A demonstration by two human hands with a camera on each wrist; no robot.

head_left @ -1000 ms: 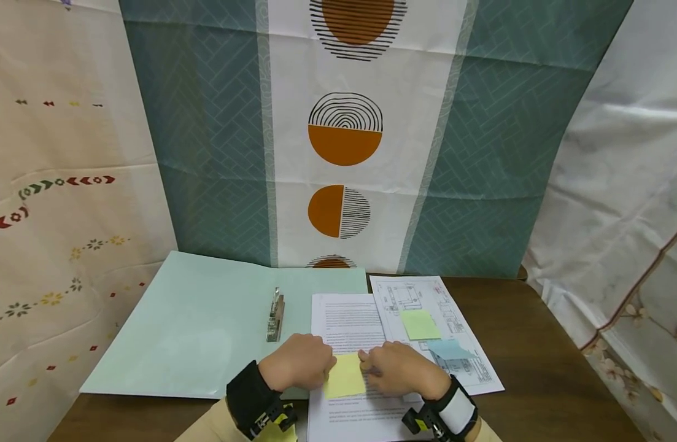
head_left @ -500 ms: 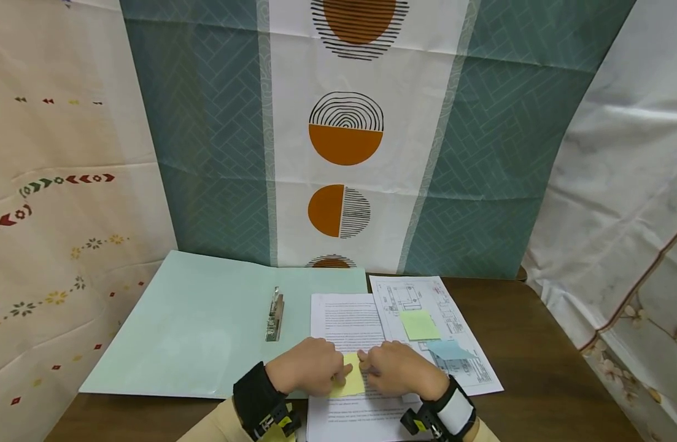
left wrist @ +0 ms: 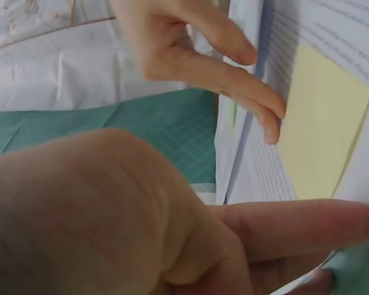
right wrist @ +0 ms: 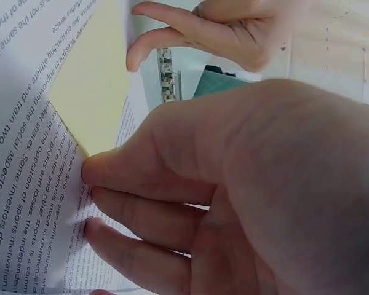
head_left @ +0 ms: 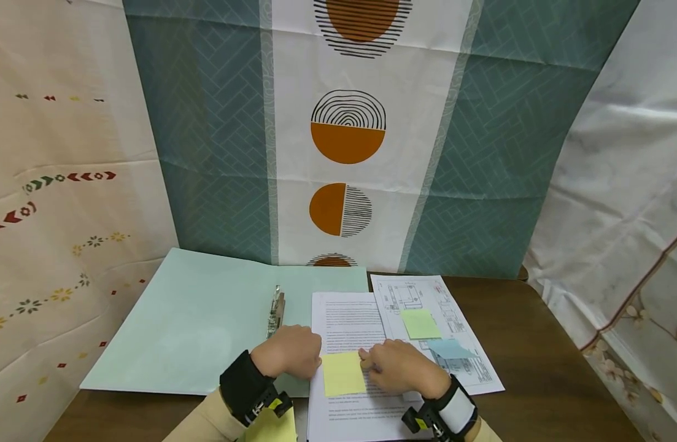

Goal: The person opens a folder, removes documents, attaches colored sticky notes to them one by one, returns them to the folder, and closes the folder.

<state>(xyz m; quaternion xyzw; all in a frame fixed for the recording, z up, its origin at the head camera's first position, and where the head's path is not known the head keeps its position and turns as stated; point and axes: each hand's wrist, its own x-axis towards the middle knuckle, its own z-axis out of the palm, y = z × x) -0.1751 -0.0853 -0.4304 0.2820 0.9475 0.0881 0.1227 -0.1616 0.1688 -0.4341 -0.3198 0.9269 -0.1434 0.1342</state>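
Observation:
A yellow sticky note lies on a printed text sheet in the head view. Its lower edge lifts slightly in the left wrist view. My left hand is at the left side of the note, index finger stretched out and thumb apart from it, as the right wrist view shows. On the other side, my right hand rests its fingertips on the sheet right at the note's right edge. Both hands have nothing between their fingers.
A pale green folder with a metal clip lies open at left. At right, a sheet with line drawings bears a green note and a blue note. More yellow notes lie by the left wrist. Fabric hangs behind the table.
My left hand slid rightward over the yellow note, then came back left off it, so the note shows whole. My right hand stays in place at its right edge.

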